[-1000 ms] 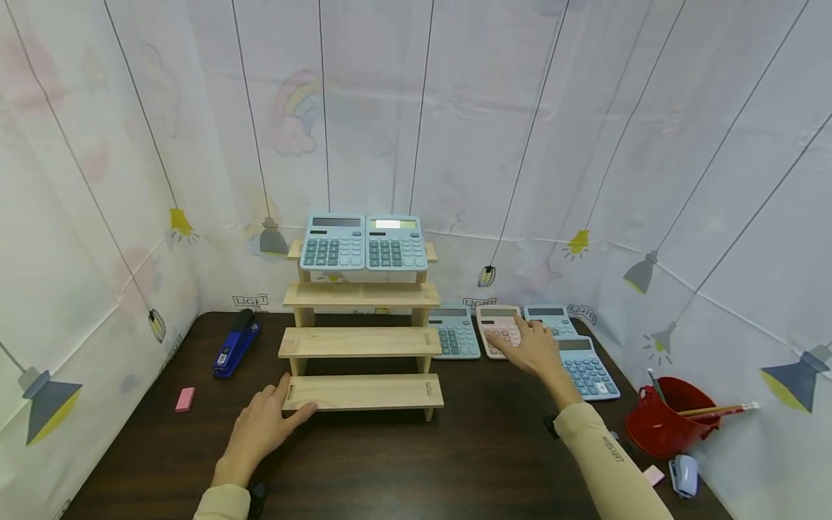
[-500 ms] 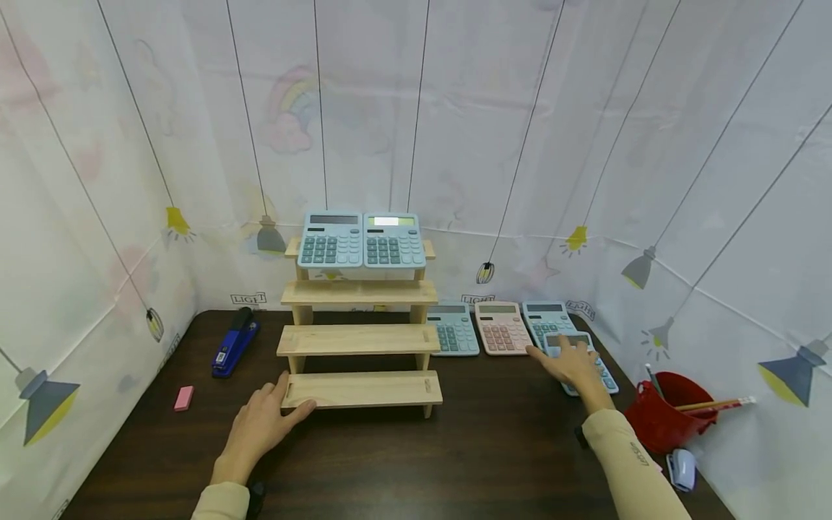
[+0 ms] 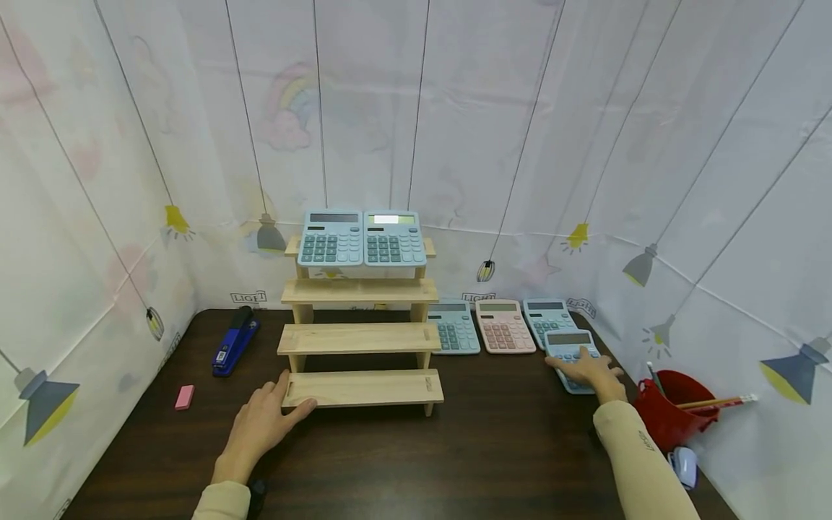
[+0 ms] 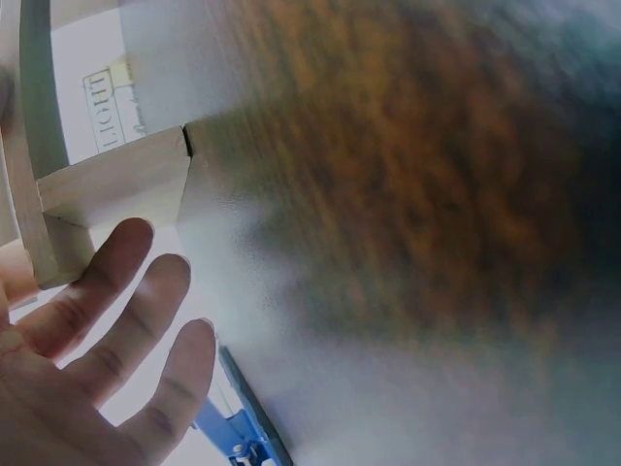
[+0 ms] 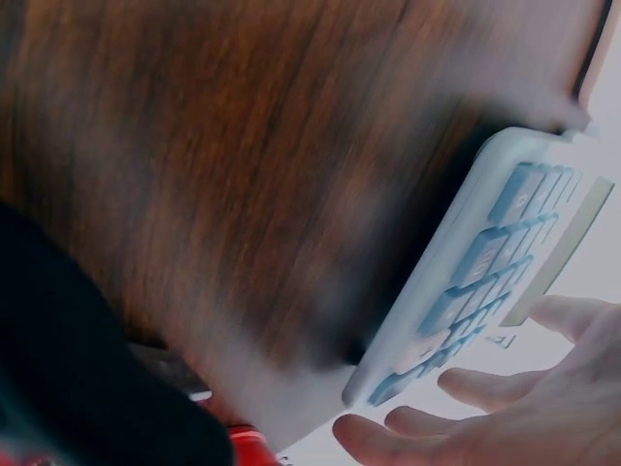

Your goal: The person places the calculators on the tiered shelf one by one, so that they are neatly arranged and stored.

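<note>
My left hand rests against the left end of the lowest shelf of a stepped wooden display stand. Its thumb reaches the front edge, and its other fingers extend loosely beside a leg in the left wrist view. Two blue calculators lean side by side on the top shelf. Over at the right, my right hand lies over the lower part of a blue calculator, its fingers spread and loosely extended. In the right wrist view, fingers appear at that calculator's keys, not curled round it.
Behind it lie another blue calculator, a pink calculator and a blue one partly behind the stand. A red bucket with pencils and a small stapler stand right. A blue stapler and pink eraser lie left.
My right hand has moved right from the pink calculator to the front blue calculator, which has shifted left and now overlaps the one behind. My left hand stays at the stand.
</note>
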A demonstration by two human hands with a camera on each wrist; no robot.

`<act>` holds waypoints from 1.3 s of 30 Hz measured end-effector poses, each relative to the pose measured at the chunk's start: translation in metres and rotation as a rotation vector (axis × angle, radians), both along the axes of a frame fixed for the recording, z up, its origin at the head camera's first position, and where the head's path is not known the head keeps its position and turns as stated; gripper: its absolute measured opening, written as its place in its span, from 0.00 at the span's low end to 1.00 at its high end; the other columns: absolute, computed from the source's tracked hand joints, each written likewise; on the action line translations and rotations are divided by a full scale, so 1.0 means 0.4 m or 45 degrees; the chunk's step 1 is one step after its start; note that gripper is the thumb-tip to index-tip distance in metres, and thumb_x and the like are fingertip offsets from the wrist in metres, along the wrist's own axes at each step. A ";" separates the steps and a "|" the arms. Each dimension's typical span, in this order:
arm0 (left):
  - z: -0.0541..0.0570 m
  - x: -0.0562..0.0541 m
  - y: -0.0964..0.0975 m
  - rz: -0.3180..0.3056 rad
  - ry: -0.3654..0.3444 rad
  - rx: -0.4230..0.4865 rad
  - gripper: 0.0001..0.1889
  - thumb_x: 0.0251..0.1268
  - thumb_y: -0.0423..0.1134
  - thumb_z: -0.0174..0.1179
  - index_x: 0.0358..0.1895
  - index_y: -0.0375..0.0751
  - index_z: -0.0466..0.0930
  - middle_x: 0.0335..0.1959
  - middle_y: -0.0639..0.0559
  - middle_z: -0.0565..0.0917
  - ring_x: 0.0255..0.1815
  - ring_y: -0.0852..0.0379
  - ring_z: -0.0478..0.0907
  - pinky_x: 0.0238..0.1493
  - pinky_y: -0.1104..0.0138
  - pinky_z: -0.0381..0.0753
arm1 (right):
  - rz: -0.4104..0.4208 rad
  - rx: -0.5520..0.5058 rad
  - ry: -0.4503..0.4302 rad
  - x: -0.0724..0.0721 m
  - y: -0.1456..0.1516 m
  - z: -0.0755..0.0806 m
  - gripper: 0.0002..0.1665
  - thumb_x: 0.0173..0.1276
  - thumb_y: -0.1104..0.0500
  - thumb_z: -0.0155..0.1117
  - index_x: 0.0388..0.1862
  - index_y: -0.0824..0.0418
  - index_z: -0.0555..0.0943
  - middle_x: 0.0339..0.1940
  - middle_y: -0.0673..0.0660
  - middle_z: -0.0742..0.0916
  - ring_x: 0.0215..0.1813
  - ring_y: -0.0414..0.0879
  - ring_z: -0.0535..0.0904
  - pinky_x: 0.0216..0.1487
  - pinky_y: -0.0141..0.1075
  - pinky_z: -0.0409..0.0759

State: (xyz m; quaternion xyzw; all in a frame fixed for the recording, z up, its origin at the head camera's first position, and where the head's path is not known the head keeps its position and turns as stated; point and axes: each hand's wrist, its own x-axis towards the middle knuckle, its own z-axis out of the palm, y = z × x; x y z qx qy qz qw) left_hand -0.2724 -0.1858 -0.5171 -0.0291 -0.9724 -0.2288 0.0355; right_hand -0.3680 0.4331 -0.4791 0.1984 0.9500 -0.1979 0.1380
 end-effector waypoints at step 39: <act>-0.002 0.000 0.001 0.002 0.002 0.002 0.56 0.61 0.79 0.49 0.77 0.34 0.58 0.60 0.31 0.78 0.56 0.34 0.78 0.53 0.38 0.77 | 0.018 0.048 -0.094 0.045 -0.015 -0.012 0.71 0.61 0.30 0.62 0.78 0.74 0.37 0.67 0.93 0.40 0.71 0.91 0.35 0.70 0.79 0.50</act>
